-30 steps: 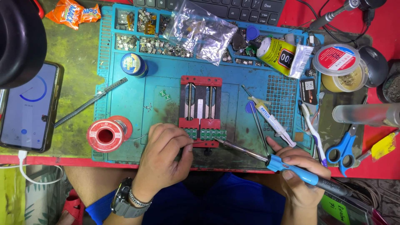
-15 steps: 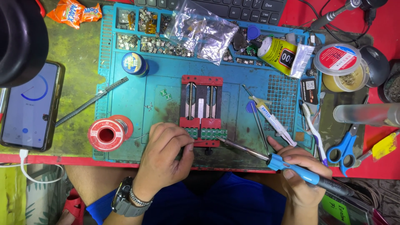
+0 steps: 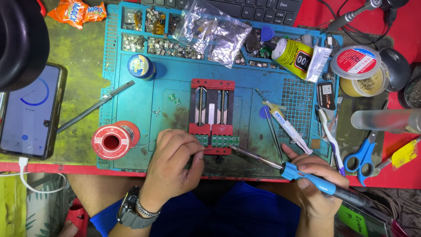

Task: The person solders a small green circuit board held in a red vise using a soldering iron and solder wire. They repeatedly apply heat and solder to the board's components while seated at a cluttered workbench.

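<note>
The teal rubber work mat, rectangular with moulded trays along its far edge, lies under both hands. Ahead of the grips stands the red metal board clamp, a rectangular frame with two parallel rails running away from the person.

The blue-handled soldering iron is held in the right hand. Its long axis runs diagonally: the dark cord end lies to the lower right of the grip, and the slim metal tip points up and left, toward the clamp's near edge. The handle is smooth plastic, the shaft bare metal. The right hand's fingers are wrapped firmly round the handle, pen-fashion.

The small green circuit boards, flat and studded with pads, sit in a row at the clamp's near jaw, just beyond the iron's tip and just right of the left hand's fingertips.

The left hand is curled narrow, fingertips pinched together; what it pinches cannot be made out. A thin solder wire runs from that hand leftward to the red plastic solder spool, round and flat, lying left of the grip.
</note>
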